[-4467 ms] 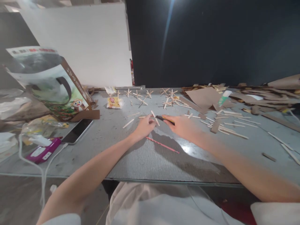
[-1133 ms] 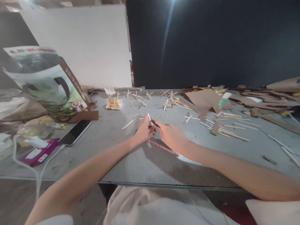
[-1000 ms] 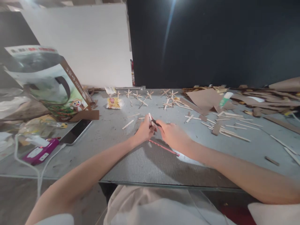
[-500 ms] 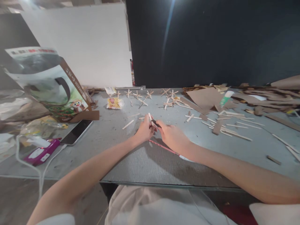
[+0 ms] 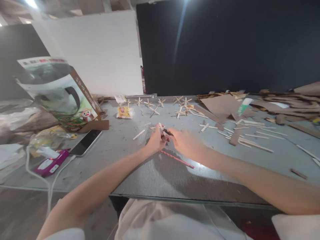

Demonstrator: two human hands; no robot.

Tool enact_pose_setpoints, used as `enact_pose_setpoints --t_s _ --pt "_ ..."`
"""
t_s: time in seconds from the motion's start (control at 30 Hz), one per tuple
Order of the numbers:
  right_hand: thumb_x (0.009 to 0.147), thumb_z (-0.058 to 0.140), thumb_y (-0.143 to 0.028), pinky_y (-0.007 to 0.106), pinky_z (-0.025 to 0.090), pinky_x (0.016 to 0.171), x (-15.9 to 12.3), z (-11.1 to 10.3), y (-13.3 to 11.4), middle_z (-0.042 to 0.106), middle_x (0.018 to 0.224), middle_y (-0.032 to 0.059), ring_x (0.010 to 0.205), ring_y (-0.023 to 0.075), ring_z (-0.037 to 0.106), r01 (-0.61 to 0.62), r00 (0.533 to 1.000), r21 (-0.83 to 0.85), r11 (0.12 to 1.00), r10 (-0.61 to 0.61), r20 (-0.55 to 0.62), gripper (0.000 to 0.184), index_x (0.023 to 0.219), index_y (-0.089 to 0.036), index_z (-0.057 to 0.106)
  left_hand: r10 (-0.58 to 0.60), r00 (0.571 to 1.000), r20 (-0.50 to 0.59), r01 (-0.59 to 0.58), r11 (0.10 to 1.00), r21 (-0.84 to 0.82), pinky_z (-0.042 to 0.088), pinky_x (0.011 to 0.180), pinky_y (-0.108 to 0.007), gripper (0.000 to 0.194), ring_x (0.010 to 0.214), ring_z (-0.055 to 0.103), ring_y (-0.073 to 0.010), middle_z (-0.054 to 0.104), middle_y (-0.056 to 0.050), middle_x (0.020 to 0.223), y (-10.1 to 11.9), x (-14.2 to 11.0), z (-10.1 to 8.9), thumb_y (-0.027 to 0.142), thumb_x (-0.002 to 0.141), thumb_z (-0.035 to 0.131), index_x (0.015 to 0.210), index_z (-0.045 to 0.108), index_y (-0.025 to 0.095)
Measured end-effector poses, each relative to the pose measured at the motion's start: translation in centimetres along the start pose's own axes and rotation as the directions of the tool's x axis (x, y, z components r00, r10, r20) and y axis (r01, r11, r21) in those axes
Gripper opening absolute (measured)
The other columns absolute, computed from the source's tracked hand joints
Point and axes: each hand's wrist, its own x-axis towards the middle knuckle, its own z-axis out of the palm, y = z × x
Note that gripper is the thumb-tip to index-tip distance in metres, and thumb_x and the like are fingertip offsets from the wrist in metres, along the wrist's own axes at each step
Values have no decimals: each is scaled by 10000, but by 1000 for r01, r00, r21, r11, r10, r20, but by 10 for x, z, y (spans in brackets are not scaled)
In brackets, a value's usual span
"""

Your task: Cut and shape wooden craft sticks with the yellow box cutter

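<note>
My left hand (image 5: 156, 141) is closed around a pale wooden craft stick (image 5: 160, 126), whose end sticks up past the fingers. Close against it, my right hand (image 5: 186, 142) grips a slim dark tool (image 5: 168, 132) that meets the stick; its exact kind is hidden by the fingers, and this hand is slightly blurred. Below both hands a thin red twisted rod (image 5: 177, 158) lies on the grey table (image 5: 130, 173). A loose craft stick (image 5: 138, 134) rests left of my left hand. Crossed sticks (image 5: 205, 127) lie to the right.
Several star-shaped stick pieces (image 5: 155, 110) and a small yellow packet (image 5: 124, 112) are at the back. Loose sticks (image 5: 255, 146), cardboard (image 5: 217, 106) and a glue stick (image 5: 244, 106) lie right. At left are a phone (image 5: 86, 142), purple device (image 5: 51, 163) and printed box (image 5: 62, 96).
The whole view has shifted slightly right and down. My right hand and forearm have moved a little against the stick, uncovering the red rod's end. Both hands keep their hold.
</note>
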Motion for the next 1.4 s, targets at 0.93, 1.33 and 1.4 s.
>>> enact_pose_setpoints --t_s 0.93,1.33,1.4 --pt "1077 423 -356 290 379 610 -3 45 30 720 764 63 608 207 639 159 920 345 925 -12 -392 308 1113 -187 678 222 957 188 -273 909 316 423 568 -245 315 528 558 -112 588 30 600 13 -2 7 391 1047 542 789 519 210" --pt "1048 422 -304 283 338 619 -4 43 27 603 688 2 542 146 469 248 910 381 891 -79 -408 245 900 -224 600 232 960 157 -276 884 377 362 547 -252 437 504 458 -108 503 52 572 2 -2 1 561 1065 464 774 429 236" --pt "1043 416 -293 288 333 620 -5 40 25 608 692 9 547 150 472 227 919 367 902 -74 -388 246 902 -220 603 247 957 150 -287 863 416 360 553 -256 475 511 443 -112 492 47 562 3 -2 -1 587 1063 463 747 441 234"
